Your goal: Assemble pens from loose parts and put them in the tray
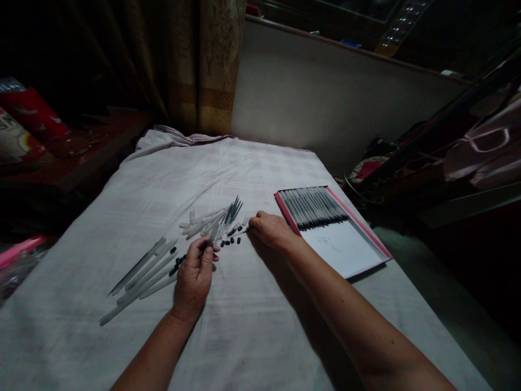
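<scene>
My left hand (196, 274) is closed in a pinch around a clear pen piece (214, 232) that sticks up above the fingers. My right hand (271, 228) has its fingers pressed together at the edge of the small parts; whatever is in them is hidden. Between the hands lie small black plugs (228, 242). Just beyond are dark-filled ink refills (233, 212) and a heap of clear pen parts (203, 221). Left of my left hand, several long translucent pen barrels (142, 277) are spread out, with more black plugs (175, 266) near the wrist.
An open pink-edged box (342, 250) at the right holds a row of assembled pens (313, 205) on its white bottom. A pale checked cloth (260, 336) covers the work surface. A wooden side table (77, 157) stands left, a curtain (215, 65) hangs behind.
</scene>
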A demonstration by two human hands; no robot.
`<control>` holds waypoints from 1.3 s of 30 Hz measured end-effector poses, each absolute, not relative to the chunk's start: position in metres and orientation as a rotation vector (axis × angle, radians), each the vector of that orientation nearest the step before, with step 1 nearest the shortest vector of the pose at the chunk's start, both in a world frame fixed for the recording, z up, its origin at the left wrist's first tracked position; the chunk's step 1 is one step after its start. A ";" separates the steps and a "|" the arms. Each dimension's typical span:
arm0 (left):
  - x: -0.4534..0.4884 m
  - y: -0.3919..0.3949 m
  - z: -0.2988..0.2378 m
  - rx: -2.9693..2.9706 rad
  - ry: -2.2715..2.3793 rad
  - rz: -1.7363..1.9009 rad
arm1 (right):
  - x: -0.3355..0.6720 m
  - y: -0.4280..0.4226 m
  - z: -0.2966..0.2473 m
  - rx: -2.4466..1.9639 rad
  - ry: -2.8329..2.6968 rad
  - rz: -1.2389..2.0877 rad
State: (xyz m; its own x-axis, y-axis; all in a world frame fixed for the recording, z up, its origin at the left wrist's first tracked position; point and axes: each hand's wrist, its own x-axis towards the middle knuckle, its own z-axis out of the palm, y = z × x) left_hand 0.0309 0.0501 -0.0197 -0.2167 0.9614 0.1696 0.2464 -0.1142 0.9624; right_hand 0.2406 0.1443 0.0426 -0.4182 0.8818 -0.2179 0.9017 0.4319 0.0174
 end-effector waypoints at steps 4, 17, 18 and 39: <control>0.030 0.051 -0.019 1.365 1.486 1.381 | 0.245 0.152 0.053 1.334 2.561 -0.081; 0.030 0.051 -0.022 1.394 1.536 1.335 | 0.221 0.164 0.053 1.492 2.655 -0.079; 0.030 0.051 -0.022 1.408 1.542 1.330 | 0.220 0.157 0.051 1.575 2.667 -0.142; 0.034 0.047 -0.011 2.295 1.350 1.266 | 0.231 0.059 0.000 2.594 1.920 -2.787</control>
